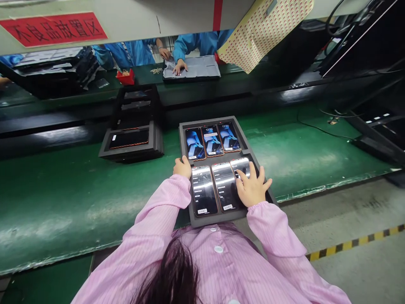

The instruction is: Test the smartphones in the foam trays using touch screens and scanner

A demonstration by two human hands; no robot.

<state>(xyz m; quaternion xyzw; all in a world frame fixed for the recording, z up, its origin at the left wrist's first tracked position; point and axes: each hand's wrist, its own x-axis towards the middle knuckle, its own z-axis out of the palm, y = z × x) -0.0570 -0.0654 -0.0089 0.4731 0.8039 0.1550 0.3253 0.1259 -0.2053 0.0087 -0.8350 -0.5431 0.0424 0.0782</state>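
A dark grey foam tray [184,139] lies on the green belt in front of me with two rows of smartphones in it. The three far phones [212,140] show lit blue screens. The near phones [204,191] have dark glossy screens. My left hand [182,167] curls over the tray's left rim, fingers closed on it. My right hand [252,187] lies flat with fingers spread over the near right phone [241,165], covering most of it. Both arms wear pink striped sleeves.
A stack of black trays [131,141] with one dark phone on top sits on the belt to the left. Across the line, a co-worker's hand [179,67] in a blue sleeve rests on a grey tray [202,67]. A small red box [125,77] stands nearby. Cables lie at the right.
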